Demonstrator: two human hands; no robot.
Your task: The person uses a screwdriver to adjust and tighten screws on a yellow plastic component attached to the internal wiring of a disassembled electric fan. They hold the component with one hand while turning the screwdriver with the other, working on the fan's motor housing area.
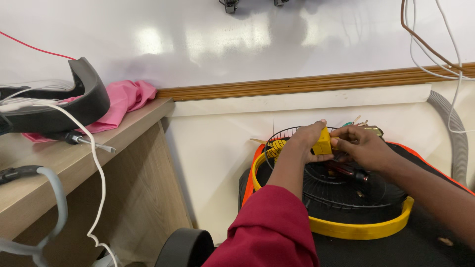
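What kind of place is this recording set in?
Probably a small repair or electrical workshop. A screwdriver lies on a wooden bench, loose wires hang down the wall, and both hands work a yellow part over a fan grille.

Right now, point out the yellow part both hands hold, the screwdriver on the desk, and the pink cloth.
yellow part (324, 144), head view, its side face.
screwdriver (74, 138), head view, its dark handle.
pink cloth (127, 96), head view, its middle fold.

1 head view: looks down and forward, close over hands (336, 143), toward white wall (222, 39).
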